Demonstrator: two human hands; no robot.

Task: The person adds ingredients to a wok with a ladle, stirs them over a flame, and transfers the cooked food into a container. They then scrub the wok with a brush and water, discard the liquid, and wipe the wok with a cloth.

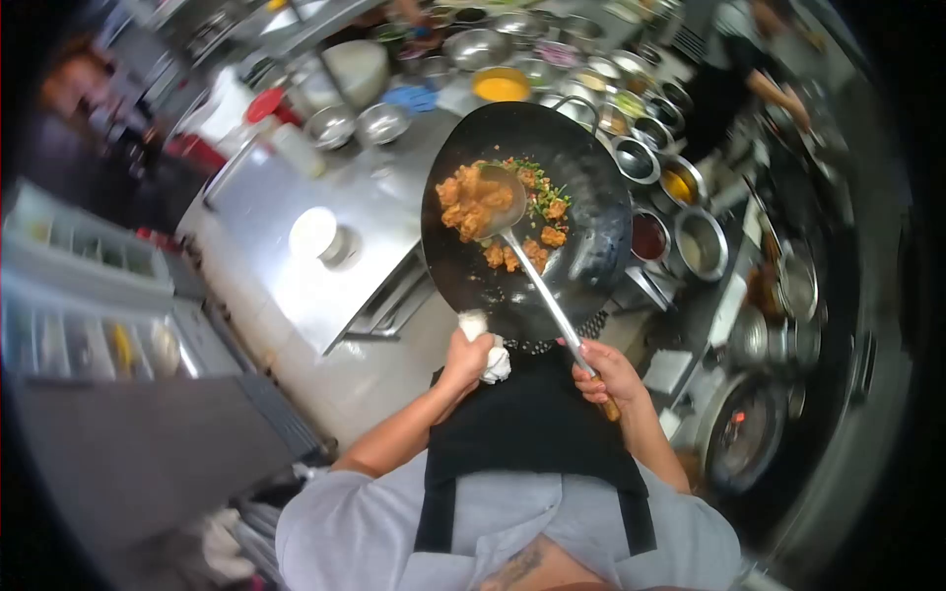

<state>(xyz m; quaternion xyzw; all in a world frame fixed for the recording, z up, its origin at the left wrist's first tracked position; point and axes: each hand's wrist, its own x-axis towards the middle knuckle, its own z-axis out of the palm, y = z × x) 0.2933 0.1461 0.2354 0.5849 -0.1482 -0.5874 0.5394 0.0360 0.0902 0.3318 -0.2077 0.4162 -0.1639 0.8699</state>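
A large black wok (591,256) hangs in front of my apron. My left hand (462,361) is closed on its near edge or handle through a folded white cloth (496,362); which of the two is hidden. In my right hand (608,373) is the wooden end of a long metal ladle (542,289), fingers wrapped around it. The ladle's bowl lies inside the wok, heaped with orange-brown fried pieces (471,200). More pieces and chopped green bits (545,200) rest on the wok's surface beside the bowl.
A steel table (266,266) at left carries a white container (314,233). Metal bowls and a yellow-filled bowl (501,85) crowd the far counter. To the right are a pot of red sauce (648,236), a second wok (746,430) and another person (739,69).
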